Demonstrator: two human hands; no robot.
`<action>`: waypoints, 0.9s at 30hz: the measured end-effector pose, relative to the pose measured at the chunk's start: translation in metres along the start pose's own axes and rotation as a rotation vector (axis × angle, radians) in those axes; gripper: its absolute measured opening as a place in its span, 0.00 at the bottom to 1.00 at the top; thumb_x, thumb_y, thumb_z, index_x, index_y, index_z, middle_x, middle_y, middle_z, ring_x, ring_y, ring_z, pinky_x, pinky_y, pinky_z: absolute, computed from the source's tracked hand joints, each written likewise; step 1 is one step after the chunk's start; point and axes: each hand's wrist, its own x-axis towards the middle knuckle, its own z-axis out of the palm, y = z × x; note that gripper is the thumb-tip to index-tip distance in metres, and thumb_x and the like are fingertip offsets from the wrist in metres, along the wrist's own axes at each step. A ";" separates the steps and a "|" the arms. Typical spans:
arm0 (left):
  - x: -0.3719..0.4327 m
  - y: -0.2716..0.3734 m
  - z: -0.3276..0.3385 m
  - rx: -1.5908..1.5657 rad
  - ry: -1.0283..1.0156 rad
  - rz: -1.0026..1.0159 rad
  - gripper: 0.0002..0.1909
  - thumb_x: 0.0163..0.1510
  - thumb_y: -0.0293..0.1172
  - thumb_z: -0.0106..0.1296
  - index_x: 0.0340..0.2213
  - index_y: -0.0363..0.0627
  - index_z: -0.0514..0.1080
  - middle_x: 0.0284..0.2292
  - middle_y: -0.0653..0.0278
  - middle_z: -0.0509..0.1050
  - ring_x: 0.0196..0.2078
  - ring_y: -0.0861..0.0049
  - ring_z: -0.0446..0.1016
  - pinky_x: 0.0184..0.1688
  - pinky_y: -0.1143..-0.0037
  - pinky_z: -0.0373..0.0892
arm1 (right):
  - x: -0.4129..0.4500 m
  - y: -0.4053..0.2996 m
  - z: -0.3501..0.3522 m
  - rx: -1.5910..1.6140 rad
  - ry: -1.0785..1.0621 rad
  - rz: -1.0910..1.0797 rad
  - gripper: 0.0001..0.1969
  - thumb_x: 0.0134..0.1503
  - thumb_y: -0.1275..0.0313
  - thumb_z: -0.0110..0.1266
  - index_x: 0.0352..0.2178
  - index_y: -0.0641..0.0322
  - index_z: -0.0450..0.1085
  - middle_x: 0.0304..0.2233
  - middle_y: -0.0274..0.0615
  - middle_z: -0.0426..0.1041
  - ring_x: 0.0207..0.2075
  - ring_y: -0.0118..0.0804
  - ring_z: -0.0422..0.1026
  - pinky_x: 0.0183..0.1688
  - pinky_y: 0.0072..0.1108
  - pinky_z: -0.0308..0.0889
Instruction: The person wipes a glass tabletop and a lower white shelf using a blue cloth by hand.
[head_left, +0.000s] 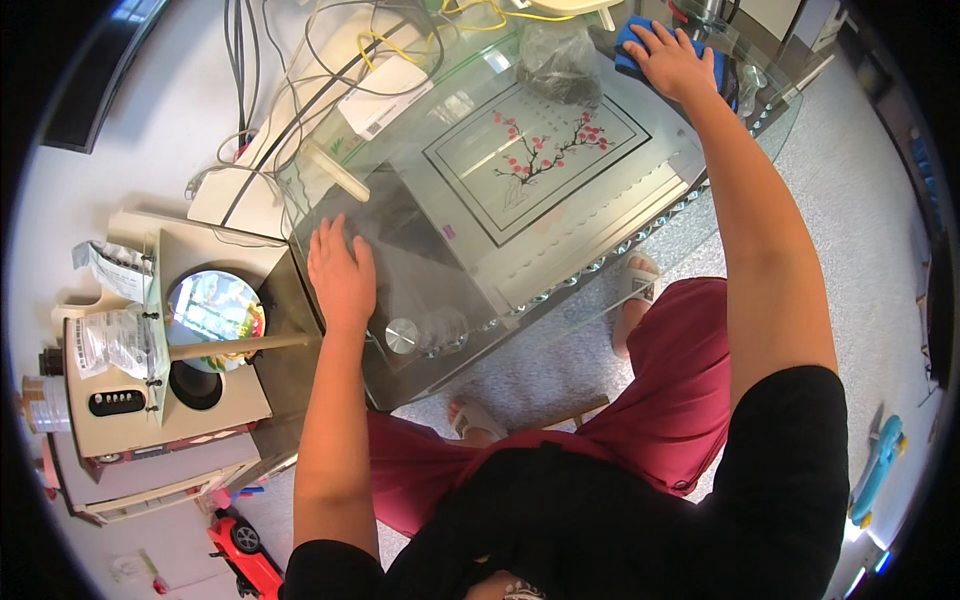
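Note:
My right hand (673, 64) holds a folded blue cloth (628, 46) down against the glass tabletop (517, 270), at its far right end, with the fingers spread over it. My left hand (341, 277) rests flat near the left end of the glass, empty, its fingers slightly apart. Between the hands, a picture of a branch with red blossoms (551, 157) shows at the glass table. A crumpled clear plastic bag (559, 60) lies beyond the picture, left of the cloth. Below my left hand, a round metal disc (401, 336) shows at the glass.
A white box-shaped device (385, 96) and tangled cables (300, 97) lie along the wall side. Left of the table stand a cream speaker (172, 405), a round glossy plate (216, 315) and plastic packets (112, 337). A red toy car (244, 551) is at lower left.

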 end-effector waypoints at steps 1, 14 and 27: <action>0.000 -0.001 0.000 -0.008 -0.020 -0.020 0.25 0.62 0.39 0.42 0.58 0.43 0.63 0.61 0.49 0.61 0.65 0.52 0.56 0.66 0.60 0.50 | 0.006 -0.001 0.000 -0.019 -0.014 0.026 0.31 0.65 0.40 0.26 0.66 0.26 0.48 0.71 0.26 0.44 0.71 0.41 0.43 0.67 0.56 0.39; 0.001 0.006 -0.001 -0.016 0.006 -0.048 0.24 0.62 0.39 0.44 0.57 0.41 0.64 0.61 0.48 0.61 0.65 0.53 0.55 0.66 0.57 0.49 | -0.080 -0.058 -0.028 0.033 -0.007 -0.127 0.32 0.65 0.41 0.27 0.66 0.35 0.52 0.70 0.33 0.48 0.71 0.48 0.44 0.65 0.59 0.38; -0.002 0.001 0.010 0.004 0.033 -0.042 0.25 0.63 0.40 0.42 0.58 0.42 0.65 0.61 0.47 0.62 0.65 0.50 0.56 0.66 0.56 0.51 | -0.242 -0.136 -0.079 0.271 0.093 -0.584 0.30 0.63 0.46 0.41 0.63 0.42 0.59 0.67 0.40 0.55 0.68 0.50 0.49 0.66 0.56 0.41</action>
